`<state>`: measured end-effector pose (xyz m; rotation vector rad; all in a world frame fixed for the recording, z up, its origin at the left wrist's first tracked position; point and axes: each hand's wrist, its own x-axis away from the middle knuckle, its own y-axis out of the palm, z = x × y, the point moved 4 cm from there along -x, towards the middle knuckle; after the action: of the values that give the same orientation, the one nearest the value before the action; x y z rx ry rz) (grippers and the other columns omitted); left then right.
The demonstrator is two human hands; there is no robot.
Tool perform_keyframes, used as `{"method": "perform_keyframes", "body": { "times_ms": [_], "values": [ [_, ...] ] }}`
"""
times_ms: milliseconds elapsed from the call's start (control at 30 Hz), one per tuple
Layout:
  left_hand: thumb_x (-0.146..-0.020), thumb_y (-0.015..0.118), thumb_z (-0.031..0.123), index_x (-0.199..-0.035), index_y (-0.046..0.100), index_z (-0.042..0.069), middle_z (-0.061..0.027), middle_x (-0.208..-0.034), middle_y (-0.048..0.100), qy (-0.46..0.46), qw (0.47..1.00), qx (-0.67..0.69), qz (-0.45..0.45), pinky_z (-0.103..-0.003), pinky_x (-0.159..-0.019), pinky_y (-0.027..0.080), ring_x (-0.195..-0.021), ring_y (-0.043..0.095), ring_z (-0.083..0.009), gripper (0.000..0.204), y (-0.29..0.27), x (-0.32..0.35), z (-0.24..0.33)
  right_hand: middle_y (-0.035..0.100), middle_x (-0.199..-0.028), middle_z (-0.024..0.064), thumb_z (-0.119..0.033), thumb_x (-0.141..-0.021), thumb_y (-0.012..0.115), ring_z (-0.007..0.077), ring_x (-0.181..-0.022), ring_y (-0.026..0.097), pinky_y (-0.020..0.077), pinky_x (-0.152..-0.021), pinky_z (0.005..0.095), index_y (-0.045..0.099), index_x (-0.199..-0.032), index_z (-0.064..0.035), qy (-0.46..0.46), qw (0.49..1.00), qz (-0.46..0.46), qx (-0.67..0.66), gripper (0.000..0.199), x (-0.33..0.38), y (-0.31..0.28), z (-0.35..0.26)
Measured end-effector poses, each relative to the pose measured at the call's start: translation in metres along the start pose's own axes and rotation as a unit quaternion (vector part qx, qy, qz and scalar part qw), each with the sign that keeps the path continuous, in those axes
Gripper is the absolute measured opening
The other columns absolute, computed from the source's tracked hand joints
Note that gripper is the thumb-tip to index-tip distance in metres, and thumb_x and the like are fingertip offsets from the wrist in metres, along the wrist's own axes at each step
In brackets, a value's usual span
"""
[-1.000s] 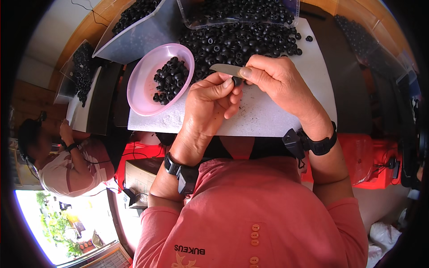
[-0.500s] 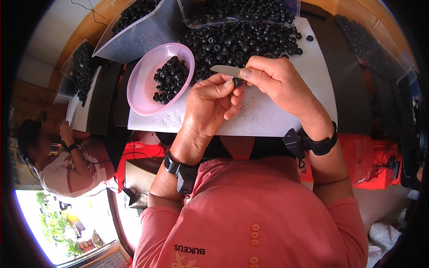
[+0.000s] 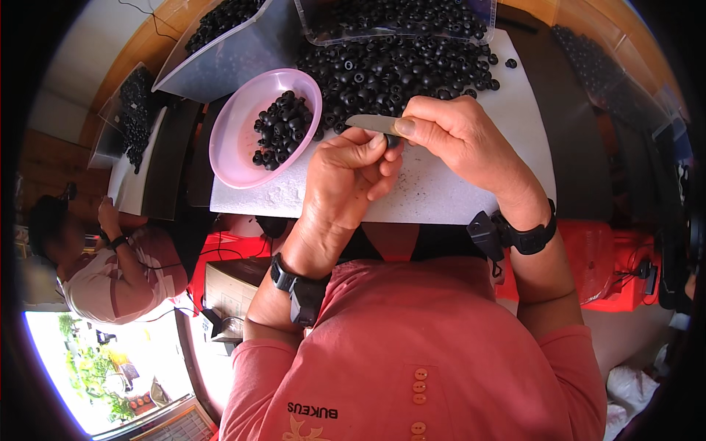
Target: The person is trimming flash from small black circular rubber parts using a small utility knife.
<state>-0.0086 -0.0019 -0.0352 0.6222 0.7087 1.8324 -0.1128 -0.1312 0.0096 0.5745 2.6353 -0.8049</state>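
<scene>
Between the thumb and fingers of my left hand (image 3: 344, 165) is a small round black part (image 3: 392, 140), mostly covered by the fingertips. My right hand (image 3: 460, 140) grips a short knife, its blade (image 3: 371, 123) pointing left across the top of that part. Both hands meet above a white board (image 3: 448, 198) strewn with dark specks. Just left of my left hand, a pink bowl (image 3: 224, 158) holds a cluster of black parts (image 3: 283, 128). Beyond my hands, a big heap of similar hollow black parts (image 3: 397, 73) covers the far side of the board.
A translucent bin (image 3: 220, 70) of black parts stands behind the bowl. Another clear bin (image 3: 401, 40) lies at the heap's far side. On the left a person (image 3: 125, 272) sits at another board. A red stool or crate (image 3: 625, 279) stands at the lower right, a cardboard box (image 3: 228, 294) at the lower left.
The knife blade has shifted slightly and now lies a little lower over the black part. Both hands stay almost in place, still holding the same things.
</scene>
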Motion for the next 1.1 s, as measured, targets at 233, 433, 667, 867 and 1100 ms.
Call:
{"method": "perform_keyframes", "body": {
  "times_ms": [233, 433, 667, 867, 1100],
  "values": [
    [-0.095, 0.064, 0.01, -0.11, 0.067, -0.004, -0.0066, -0.084, 0.064, 0.086, 0.989, -0.067, 0.098, -0.022, -0.046, 0.035, -0.062, 0.054, -0.0107, 0.021, 0.01, 0.002, 0.026, 0.053, -0.058, 0.0018, -0.024, -0.098, 0.062, 0.0103, -0.05, 0.048, 0.0358, -0.049, 0.0261, 0.066, -0.084, -0.0042, 0.025, 0.997, 0.034, -0.057, 0.024, 0.001, -0.009, -0.002],
    [-0.083, 0.071, -0.002, -0.102, 0.073, -0.003, -0.0047, -0.079, 0.066, 0.274, 0.84, -0.405, 0.236, -0.022, -0.049, 0.039, -0.058, 0.054, -0.0094, 0.02, -0.014, 0.027, 0.094, 0.045, -0.056, -0.0043, -0.03, -0.101, 0.059, 0.0044, -0.052, 0.044, 0.0322, -0.048, 0.0214, 0.063, -0.078, -0.004, 0.117, 0.966, 0.162, -0.161, 0.035, 0.001, -0.029, -0.002],
    [-0.071, 0.076, -0.002, -0.091, 0.071, 0.002, -0.0099, -0.088, 0.064, 0.41, 0.505, -0.738, 0.181, -0.035, -0.072, 0.05, -0.083, 0.063, -0.0232, 0.021, -0.003, 0.031, 0.094, 0.042, -0.053, -0.0048, -0.027, -0.099, 0.061, 0.003, -0.049, 0.038, 0.0305, -0.045, 0.0216, 0.063, -0.075, -0.0028, 0.101, 0.967, 0.18, -0.151, 0.035, 0.002, -0.024, -0.006],
    [-0.067, 0.078, 0.003, -0.084, 0.067, 0.005, -0.0077, -0.087, 0.056, 0.393, 0.446, -0.803, 0.048, -0.04, -0.066, 0.051, -0.083, 0.058, -0.0271, 0.021, 0.03, 0.001, 0.033, 0.042, -0.053, -0.0048, -0.026, -0.099, 0.061, 0.003, -0.049, 0.038, 0.0299, -0.045, 0.0216, 0.064, -0.075, -0.0029, 0.114, 0.965, 0.17, -0.163, 0.033, 0.001, -0.024, 0.001],
    [-0.067, 0.077, 0.005, -0.082, 0.063, 0.003, -0.0094, -0.087, 0.053, 0.362, 0.361, -0.859, 0.04, -0.038, -0.061, 0.052, -0.086, 0.057, -0.0274, 0.021, 0.028, -0.01, 0.026, 0.048, -0.055, -0.0023, -0.026, -0.097, 0.062, 0.0044, -0.05, 0.041, 0.0318, -0.045, 0.023, 0.065, -0.074, -0.0025, 0.095, 0.972, 0.164, -0.139, 0.033, 0.0, -0.024, 0.003]
  ]
}}
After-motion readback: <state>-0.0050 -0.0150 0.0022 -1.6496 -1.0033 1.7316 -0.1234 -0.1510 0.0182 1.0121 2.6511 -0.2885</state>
